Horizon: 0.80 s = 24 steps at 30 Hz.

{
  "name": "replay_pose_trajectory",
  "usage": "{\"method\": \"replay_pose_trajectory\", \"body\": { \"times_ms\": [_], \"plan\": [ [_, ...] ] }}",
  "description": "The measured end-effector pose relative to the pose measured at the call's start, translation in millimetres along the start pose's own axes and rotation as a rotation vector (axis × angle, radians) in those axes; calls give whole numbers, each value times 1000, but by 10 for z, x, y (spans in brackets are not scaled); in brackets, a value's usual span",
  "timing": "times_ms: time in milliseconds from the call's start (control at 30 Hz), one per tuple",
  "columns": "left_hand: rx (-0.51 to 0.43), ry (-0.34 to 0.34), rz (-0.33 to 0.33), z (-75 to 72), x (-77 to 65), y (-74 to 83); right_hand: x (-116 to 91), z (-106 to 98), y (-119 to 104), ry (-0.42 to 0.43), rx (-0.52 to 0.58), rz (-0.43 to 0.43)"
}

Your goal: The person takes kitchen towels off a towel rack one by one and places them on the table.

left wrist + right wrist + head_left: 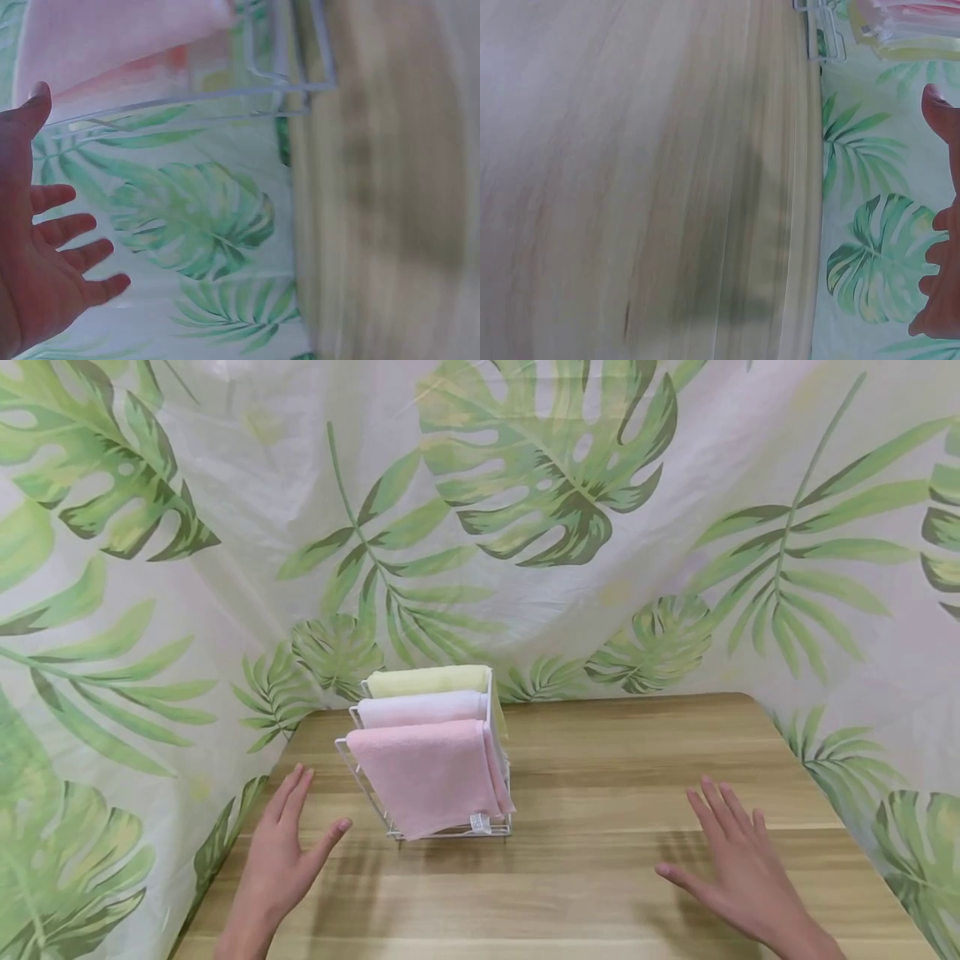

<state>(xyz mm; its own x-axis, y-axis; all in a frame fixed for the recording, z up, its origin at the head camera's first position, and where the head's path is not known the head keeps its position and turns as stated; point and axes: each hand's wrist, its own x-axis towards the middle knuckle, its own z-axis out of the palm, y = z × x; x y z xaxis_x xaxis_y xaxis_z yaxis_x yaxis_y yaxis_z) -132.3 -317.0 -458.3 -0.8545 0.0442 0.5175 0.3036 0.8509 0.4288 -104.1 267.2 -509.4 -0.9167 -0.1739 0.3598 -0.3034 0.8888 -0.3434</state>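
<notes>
A white wire rack [367,789] stands left of the middle of the table. Over its bars hang three small towels: a pink towel [427,772] in front with a white label, a white towel [420,708] behind it, and a yellow towel [431,679] at the back. To the left of the rack, apart from it, my left hand [281,852] hovers with fingers spread and holds nothing. My right hand [738,868] is over the right side of the table, fingers extended, well away from the rack and holding nothing.
The wood-grain table [600,793] has rounded far corners. Behind and around it hangs a leaf-patterned curtain [525,610], close to the table's back and side edges. Shadows of both hands fall on the tabletop.
</notes>
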Motion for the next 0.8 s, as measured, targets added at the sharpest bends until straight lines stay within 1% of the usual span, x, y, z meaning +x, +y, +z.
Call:
{"method": "replay_pose_trajectory", "body": {
  "times_ms": [67,100,200,267,333,400,567,700,800],
  "plan": [
    [-47,43,-9,3,51,42,33,5,-45,-4,24,1],
    [-68,77,1,7,77,63,47,15,-71,-3,35,1],
    [-136,181,57,22,168,105,86,47,-168,-2,73,0],
    [-194,230,96,39,225,136,111,77,-238,2,88,-4],
    [-258,247,114,51,278,180,133,107,-311,8,107,-5],
    [-318,251,115,65,322,231,158,144,-378,11,127,-2],
    [-425,263,81,121,419,327,199,247,-524,13,183,3],
    [-530,290,57,189,502,369,215,324,-617,17,202,-1],
    [-605,327,51,250,558,391,225,364,-679,20,217,-8]
  ]
}}
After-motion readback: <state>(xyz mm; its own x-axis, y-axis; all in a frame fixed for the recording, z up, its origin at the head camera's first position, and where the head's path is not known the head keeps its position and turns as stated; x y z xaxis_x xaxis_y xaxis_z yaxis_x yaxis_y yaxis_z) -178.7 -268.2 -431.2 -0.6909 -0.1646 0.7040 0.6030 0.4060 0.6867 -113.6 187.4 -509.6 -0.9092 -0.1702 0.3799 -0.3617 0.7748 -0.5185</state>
